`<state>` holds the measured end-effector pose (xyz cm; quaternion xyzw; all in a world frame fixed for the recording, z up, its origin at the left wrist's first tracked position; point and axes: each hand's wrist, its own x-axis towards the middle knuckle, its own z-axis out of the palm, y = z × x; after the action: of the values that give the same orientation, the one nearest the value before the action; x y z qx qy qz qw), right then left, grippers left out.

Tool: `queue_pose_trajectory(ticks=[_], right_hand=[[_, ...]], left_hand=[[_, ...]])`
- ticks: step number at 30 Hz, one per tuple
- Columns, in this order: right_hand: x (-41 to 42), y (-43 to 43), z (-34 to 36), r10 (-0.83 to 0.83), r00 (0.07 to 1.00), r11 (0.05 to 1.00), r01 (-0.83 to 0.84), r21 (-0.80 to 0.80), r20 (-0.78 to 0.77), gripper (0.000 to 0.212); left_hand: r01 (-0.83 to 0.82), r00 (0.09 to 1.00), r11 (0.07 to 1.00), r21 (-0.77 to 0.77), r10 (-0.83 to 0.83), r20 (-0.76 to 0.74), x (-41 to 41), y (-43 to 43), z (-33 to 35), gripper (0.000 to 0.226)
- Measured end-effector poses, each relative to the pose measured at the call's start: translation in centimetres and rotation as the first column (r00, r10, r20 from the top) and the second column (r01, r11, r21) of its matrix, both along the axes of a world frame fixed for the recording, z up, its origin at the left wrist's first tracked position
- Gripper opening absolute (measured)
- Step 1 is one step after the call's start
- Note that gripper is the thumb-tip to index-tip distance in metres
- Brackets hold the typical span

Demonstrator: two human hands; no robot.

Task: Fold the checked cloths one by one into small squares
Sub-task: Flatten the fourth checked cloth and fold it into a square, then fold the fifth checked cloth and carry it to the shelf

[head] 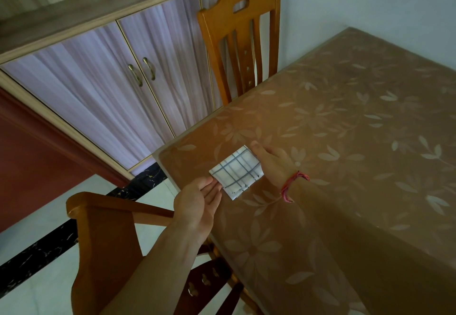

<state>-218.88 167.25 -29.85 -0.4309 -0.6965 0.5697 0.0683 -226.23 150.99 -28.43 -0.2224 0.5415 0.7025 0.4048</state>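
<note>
A white cloth with a dark grid (236, 171), folded into a small square, lies on the brown flower-patterned table (345, 142) near its left corner. My left hand (197, 201) is turned palm up, and its straight fingertips touch the cloth's near-left edge. My right hand (271, 163), with a red string on the wrist, rests against the cloth's right edge. Its thumb lies straight along the far corner, and its fingers are hidden by the cloth. I see no other checked cloth.
A wooden chair (239, 38) stands at the table's far side, and another chair (111, 240) stands below my left arm. Cabinet doors (111, 87) line the wall on the left. The tabletop stretches away to the right.
</note>
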Motion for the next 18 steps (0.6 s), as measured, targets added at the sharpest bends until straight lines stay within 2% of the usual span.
queue_pose_trajectory(ticks=[7, 12, 14, 18], right_hand=[[0.5, 0.0, 0.5, 0.016, 1.000, 1.000, -0.016, 0.005, -0.021, 0.036], [2.8, -0.6, 1.9, 0.029, 1.000, 0.998, -0.028, 0.051, -0.006, 0.039], [4.1, -0.9, 2.5, 0.032, 0.999, 0.995, -0.032, 0.099, 0.009, 0.043], [7.4, -1.4, 3.7, 0.036, 0.996, 0.984, -0.048, 0.170, 0.076, 0.043]], left_hand=[[0.016, 0.999, 0.999, -0.040, -0.018, -0.044, -0.1, -0.4, 0.2, 0.023], [0.131, 0.965, 0.979, -0.156, -0.162, -0.207, 0.7, -0.8, 0.9, 0.017], [0.211, 0.891, 0.936, -0.283, -0.303, -0.337, 1.1, -0.8, 1.2, 0.012], [0.334, 0.589, 0.766, -0.549, -0.625, -0.513, 2.2, -1.1, 2.3, 0.030]])
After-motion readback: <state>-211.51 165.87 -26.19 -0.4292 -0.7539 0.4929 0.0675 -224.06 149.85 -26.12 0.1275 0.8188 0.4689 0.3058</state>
